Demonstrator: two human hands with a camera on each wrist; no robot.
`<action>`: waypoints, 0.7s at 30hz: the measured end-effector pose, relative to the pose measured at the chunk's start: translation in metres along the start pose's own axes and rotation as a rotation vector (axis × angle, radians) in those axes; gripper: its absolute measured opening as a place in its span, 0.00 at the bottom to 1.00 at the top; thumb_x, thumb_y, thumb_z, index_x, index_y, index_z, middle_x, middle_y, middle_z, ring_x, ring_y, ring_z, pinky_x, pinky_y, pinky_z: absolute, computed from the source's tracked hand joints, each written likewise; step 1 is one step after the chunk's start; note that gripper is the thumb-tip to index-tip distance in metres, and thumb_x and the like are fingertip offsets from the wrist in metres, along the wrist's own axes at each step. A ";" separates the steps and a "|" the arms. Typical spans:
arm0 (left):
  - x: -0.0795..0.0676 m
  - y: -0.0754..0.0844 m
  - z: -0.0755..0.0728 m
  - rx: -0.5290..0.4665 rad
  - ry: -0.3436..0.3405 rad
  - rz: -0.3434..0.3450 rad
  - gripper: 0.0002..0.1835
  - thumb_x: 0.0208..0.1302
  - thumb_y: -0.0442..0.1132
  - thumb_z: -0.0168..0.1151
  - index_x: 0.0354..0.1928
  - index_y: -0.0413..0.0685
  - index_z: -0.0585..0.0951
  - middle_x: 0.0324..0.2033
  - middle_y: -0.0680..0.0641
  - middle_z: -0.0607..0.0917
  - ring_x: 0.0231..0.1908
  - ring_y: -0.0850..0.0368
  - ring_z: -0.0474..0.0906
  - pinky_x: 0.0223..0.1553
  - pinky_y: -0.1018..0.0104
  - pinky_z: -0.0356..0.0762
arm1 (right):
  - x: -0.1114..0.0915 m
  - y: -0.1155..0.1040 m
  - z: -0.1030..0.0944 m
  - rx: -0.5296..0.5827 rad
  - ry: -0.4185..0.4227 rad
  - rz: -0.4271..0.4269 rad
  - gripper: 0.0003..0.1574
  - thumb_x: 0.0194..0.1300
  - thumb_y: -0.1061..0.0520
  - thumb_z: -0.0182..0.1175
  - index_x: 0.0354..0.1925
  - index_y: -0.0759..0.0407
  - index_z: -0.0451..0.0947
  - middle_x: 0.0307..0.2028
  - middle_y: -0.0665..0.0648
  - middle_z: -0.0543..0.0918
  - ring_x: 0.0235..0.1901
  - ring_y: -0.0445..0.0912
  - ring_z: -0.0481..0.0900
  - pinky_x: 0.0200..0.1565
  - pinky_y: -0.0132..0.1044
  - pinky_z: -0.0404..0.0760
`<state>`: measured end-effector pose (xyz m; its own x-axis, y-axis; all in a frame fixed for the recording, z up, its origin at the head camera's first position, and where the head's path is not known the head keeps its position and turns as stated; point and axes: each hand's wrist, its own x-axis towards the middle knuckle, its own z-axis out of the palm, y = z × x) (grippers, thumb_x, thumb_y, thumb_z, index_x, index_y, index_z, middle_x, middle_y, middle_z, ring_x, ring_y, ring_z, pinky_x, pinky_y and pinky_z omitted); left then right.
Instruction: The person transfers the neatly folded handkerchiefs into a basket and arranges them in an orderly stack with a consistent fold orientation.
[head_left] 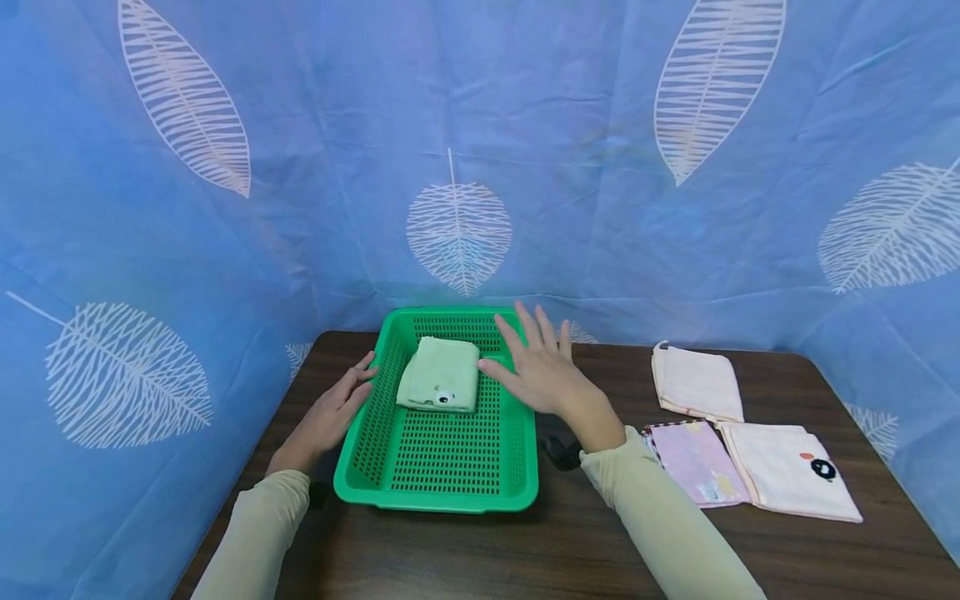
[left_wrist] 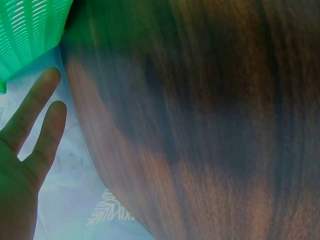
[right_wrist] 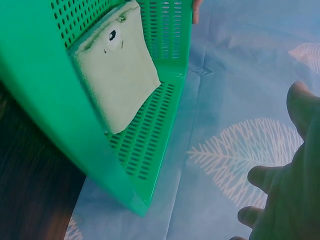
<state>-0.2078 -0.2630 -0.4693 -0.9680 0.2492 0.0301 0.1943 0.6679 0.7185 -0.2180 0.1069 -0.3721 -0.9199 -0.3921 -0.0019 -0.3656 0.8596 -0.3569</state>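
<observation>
Green basket (head_left: 435, 502): moulded plastic, smooth rim with soft gloss, walls and base perforated. Pale green towel (head_left: 448, 375): cloth, matt, short fuzzy pile, slightly rough. Upper white towel (head_left: 699, 383), lower white towel (head_left: 783, 475): cloth, matt, soft-textured. Pink-purple towel (head_left: 693, 462): cloth, matt, printed-looking surface. Tabletop (head_left: 420, 558): dark wood or wood-look laminate, streaked grain, smooth, low sheen. Backdrop (head_left: 570, 233): thin sheet material, fabric-like, creased, mostly matt, printed leaves. Sleeve (head_left: 675, 517): cloth, matt, smooth
</observation>
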 end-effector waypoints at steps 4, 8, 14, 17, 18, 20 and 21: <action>-0.001 -0.001 0.000 0.002 0.004 0.002 0.27 0.82 0.61 0.37 0.75 0.61 0.62 0.82 0.59 0.52 0.80 0.45 0.53 0.73 0.32 0.59 | -0.004 0.006 -0.001 0.007 0.008 0.006 0.52 0.75 0.22 0.38 0.83 0.42 0.36 0.83 0.56 0.30 0.82 0.62 0.27 0.75 0.73 0.27; -0.001 -0.001 0.000 -0.003 0.004 0.006 0.27 0.82 0.60 0.37 0.75 0.62 0.62 0.82 0.59 0.51 0.80 0.45 0.53 0.73 0.32 0.59 | -0.009 0.014 -0.003 0.014 0.014 0.018 0.52 0.75 0.22 0.38 0.83 0.41 0.35 0.83 0.57 0.30 0.82 0.63 0.26 0.74 0.73 0.27; 0.001 -0.002 0.000 -0.013 -0.001 -0.004 0.29 0.81 0.62 0.36 0.79 0.68 0.55 0.80 0.60 0.56 0.80 0.46 0.53 0.73 0.32 0.58 | -0.017 0.025 -0.004 0.018 0.018 0.039 0.53 0.75 0.23 0.38 0.83 0.42 0.34 0.83 0.59 0.30 0.82 0.64 0.27 0.74 0.74 0.26; 0.001 -0.002 0.000 -0.015 -0.001 -0.003 0.30 0.81 0.62 0.36 0.79 0.69 0.54 0.80 0.59 0.57 0.80 0.46 0.53 0.73 0.32 0.58 | -0.020 0.031 -0.004 0.023 0.021 0.050 0.53 0.75 0.23 0.38 0.84 0.44 0.36 0.83 0.59 0.30 0.82 0.64 0.27 0.74 0.74 0.25; 0.001 -0.002 0.000 -0.016 -0.001 -0.004 0.30 0.81 0.62 0.36 0.79 0.69 0.54 0.80 0.59 0.58 0.80 0.46 0.53 0.73 0.32 0.58 | -0.022 0.033 -0.004 0.024 0.023 0.054 0.53 0.75 0.23 0.38 0.84 0.45 0.37 0.83 0.60 0.31 0.81 0.64 0.27 0.73 0.74 0.24; 0.001 -0.002 0.000 -0.020 0.000 -0.004 0.29 0.81 0.63 0.36 0.79 0.69 0.54 0.80 0.59 0.57 0.80 0.46 0.53 0.74 0.32 0.58 | -0.024 0.037 -0.003 0.029 0.024 0.061 0.53 0.75 0.24 0.39 0.84 0.46 0.38 0.83 0.60 0.31 0.81 0.65 0.27 0.73 0.74 0.24; 0.001 -0.002 0.000 -0.020 -0.001 -0.008 0.30 0.81 0.63 0.36 0.80 0.70 0.53 0.80 0.58 0.58 0.80 0.46 0.53 0.73 0.32 0.58 | -0.025 0.039 -0.003 0.029 0.026 0.064 0.53 0.76 0.24 0.39 0.83 0.47 0.39 0.83 0.61 0.31 0.81 0.66 0.27 0.73 0.74 0.24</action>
<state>-0.2089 -0.2642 -0.4712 -0.9692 0.2450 0.0239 0.1837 0.6554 0.7326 -0.2095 0.1511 -0.3833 -0.9447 -0.3281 -0.0017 -0.3023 0.8724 -0.3841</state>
